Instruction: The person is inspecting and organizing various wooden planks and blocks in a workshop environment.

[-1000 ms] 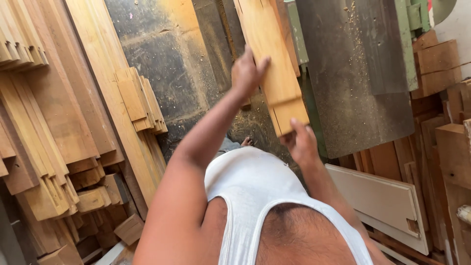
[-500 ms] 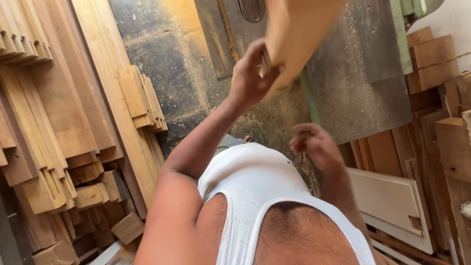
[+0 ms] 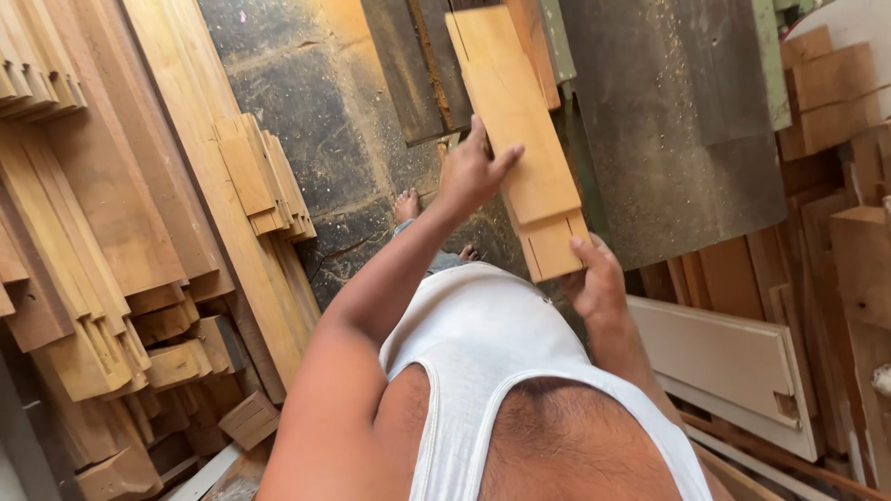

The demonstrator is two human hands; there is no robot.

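pale, freshly cut wood: a flat board (image 3: 515, 139) held in front of the person's chest, its long axis running from the near end by the belly up and away toward the grey, dusty machine table (image 3: 668, 139). a slit shows in the near end, and a shorter piece seems to lie on top of it. the right hand (image 3: 596, 283) cups that near end from below, thumb over the end face. the left hand (image 3: 473, 172) lies against the left edge further up, fingers spread over the face, pressing more than clenching. so the board lies ahead of both grips, the right hand nearer the body. stacked planks (image 3: 111, 232) lean at the left, a white panel (image 3: 724, 362) at the lower right, bare feet on the sawdusted floor (image 3: 316, 121).
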